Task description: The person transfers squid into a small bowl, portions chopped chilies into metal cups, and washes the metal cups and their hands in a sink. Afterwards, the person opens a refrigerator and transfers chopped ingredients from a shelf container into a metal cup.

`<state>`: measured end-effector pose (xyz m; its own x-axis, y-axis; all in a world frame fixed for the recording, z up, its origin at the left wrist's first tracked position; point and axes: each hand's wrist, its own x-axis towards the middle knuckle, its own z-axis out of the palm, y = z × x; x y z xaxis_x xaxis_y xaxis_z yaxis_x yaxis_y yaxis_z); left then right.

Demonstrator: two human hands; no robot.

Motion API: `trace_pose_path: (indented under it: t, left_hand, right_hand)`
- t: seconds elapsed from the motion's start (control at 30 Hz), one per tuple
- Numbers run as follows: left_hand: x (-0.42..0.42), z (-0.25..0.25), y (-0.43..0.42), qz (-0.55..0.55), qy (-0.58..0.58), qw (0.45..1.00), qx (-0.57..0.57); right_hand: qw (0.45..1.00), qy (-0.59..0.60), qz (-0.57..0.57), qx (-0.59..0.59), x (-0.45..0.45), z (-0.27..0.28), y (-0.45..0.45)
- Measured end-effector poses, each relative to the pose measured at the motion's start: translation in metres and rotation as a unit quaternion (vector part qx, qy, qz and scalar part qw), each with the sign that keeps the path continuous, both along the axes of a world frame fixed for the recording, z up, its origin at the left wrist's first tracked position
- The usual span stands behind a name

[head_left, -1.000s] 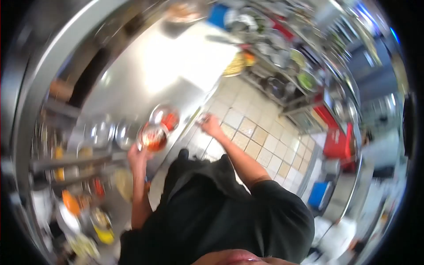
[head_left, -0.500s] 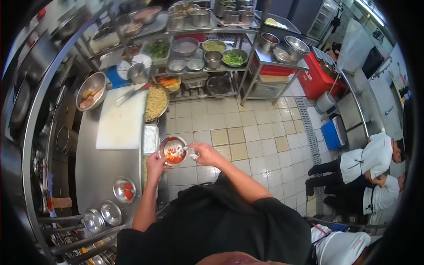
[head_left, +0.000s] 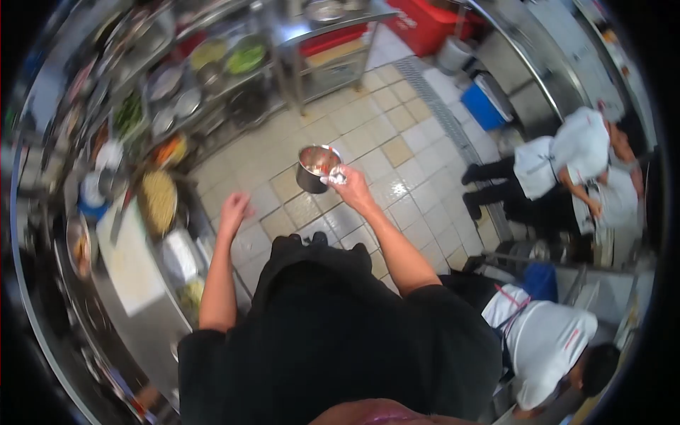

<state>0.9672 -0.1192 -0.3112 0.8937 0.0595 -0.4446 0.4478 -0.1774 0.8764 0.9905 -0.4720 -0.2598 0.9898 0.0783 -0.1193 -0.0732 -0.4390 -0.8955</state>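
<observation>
Steel-sided, the pot (head_left: 310, 178) hangs over the floor tiles (head_left: 249, 177), well out past the bench's (head_left: 154, 336) right edge, and our right hand (head_left: 341, 183) pinches it at the rim, with something white (head_left: 336, 176), too blurred to name, at the fingers. Our left hand (head_left: 237, 207), nearer that edge, is loosely spread around nothing visible. We do best keeping the pot level and our pinch firm, so its red-flecked contents (head_left: 321, 162) stay in.
</observation>
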Motion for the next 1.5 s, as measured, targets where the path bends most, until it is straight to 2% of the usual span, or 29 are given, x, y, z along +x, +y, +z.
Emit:
trace_pose_path:
  t: [0.03, 0.07, 0.1, 0.13, 0.2, 0.23, 0.3, 0.37, 0.5, 0.6, 0.67, 0.7, 0.73, 0.77, 0.8, 0.83, 0.9, 0.97, 1.03, 1.17, 1.23, 1.3, 1.37, 1.47, 1.5]
  left_hand:
    - [-0.009, -0.023, 0.008, -0.004, -0.012, 0.998, 0.059]
    - [-0.023, -0.071, 0.041, -0.066, 0.017, 0.984, 0.165]
    - [-0.052, -0.163, 0.091, -0.098, 0.019, 0.962, 0.254]
    - [-0.088, -0.17, 0.101, -0.122, 0.041, 0.953, 0.274]
    - [-0.109, -0.163, 0.099, -0.169, 0.196, 0.928, 0.267]
    - [-0.114, -0.169, 0.096, -0.185, 0.264, 0.91, 0.262]
    - [-0.082, -0.175, 0.091, -0.227, 0.32, 0.882, 0.262]
    - [-0.008, -0.173, 0.064, -0.278, 0.322, 0.863, 0.272]
    - [0.17, -0.175, -0.014, -0.359, 0.26, 0.852, 0.277]
    - [0.318, -0.184, -0.092, -0.381, 0.15, 0.877, 0.251]
    - [0.425, -0.181, -0.168, -0.377, 0.025, 0.906, 0.19]
    - [0.463, -0.173, -0.209, -0.345, -0.027, 0.928, 0.135]
    - [0.477, -0.111, -0.278, -0.27, -0.083, 0.954, 0.097]
    - [0.488, -0.079, -0.332, -0.167, -0.078, 0.982, 0.042]
    - [0.506, -0.055, -0.373, -0.192, -0.108, 0.975, 0.019]
    - [0.516, -0.036, -0.406, -0.2, -0.111, 0.973, 0.041]
    - [0.508, -0.022, -0.465, -0.213, -0.139, 0.967, -0.012]
    - [0.492, -0.018, -0.501, -0.322, -0.139, 0.936, 0.043]
    - [0.457, -0.037, -0.536, -0.322, -0.044, 0.946, 0.01]
    - [0.436, -0.048, -0.575, -0.362, -0.01, 0.93, 0.066]
    - [0.442, -0.047, -0.593, -0.353, 0.005, 0.933, 0.074]
    - [0.469, -0.055, -0.613, -0.35, -0.016, 0.932, 0.094]
    - [0.497, -0.073, -0.63, -0.346, -0.033, 0.931, 0.109]
    - [0.548, -0.1, -0.667, -0.382, -0.042, 0.911, 0.149]
    - [0.558, -0.103, -0.686, -0.395, -0.041, 0.905, 0.154]
  right_hand:
    - [0.999, 0.011, -0.044, -0.007, 0.006, -0.012, -0.02]
    - [0.996, 0.021, -0.091, -0.012, 0.004, -0.026, -0.035]
    - [0.99, 0.034, -0.138, -0.015, 0.007, -0.037, -0.059]
    - [0.984, 0.028, -0.172, -0.022, 0.01, -0.048, -0.084]
    - [0.971, 0.026, -0.235, -0.041, 0.005, -0.068, -0.13]
    - [0.963, 0.066, -0.255, -0.061, 0.002, -0.075, -0.153]
    - [0.943, 0.091, -0.316, -0.051, -0.006, -0.088, -0.184]
    - [0.918, 0.123, -0.376, -0.021, -0.015, -0.097, -0.231]
    - [0.852, 0.12, -0.496, -0.119, -0.028, -0.087, -0.291]
    - [0.818, 0.108, -0.551, -0.124, -0.039, -0.083, -0.333]
    - [0.798, 0.099, -0.582, -0.122, -0.045, -0.085, -0.362]
    - [0.79, 0.088, -0.597, -0.106, -0.044, -0.076, -0.373]
    - [0.785, 0.055, -0.609, -0.101, -0.044, -0.083, -0.387]
    - [0.778, 0.015, -0.621, -0.09, -0.054, -0.096, -0.406]
    - [0.768, 0.042, -0.633, -0.085, -0.056, -0.105, -0.424]
    - [0.76, 0.075, -0.641, -0.081, -0.053, -0.111, -0.437]
    - [0.746, 0.09, -0.66, -0.013, -0.038, -0.107, -0.461]
    - [0.739, 0.087, -0.668, 0.018, -0.017, -0.105, -0.49]
    - [0.754, 0.091, -0.65, 0.022, -0.007, -0.097, -0.527]
    - [0.802, 0.049, -0.594, 0.036, 0.063, -0.051, -0.576]
    - [0.831, 0.035, -0.555, -0.009, 0.107, -0.032, -0.609]
    - [0.857, -0.064, -0.504, -0.087, 0.153, -0.014, -0.644]
    - [0.861, -0.045, -0.489, -0.128, 0.201, 0.006, -0.681]
    - [0.862, -0.121, -0.468, -0.153, 0.271, 0.027, -0.729]
    - [0.861, -0.108, -0.469, -0.164, 0.289, 0.033, -0.741]
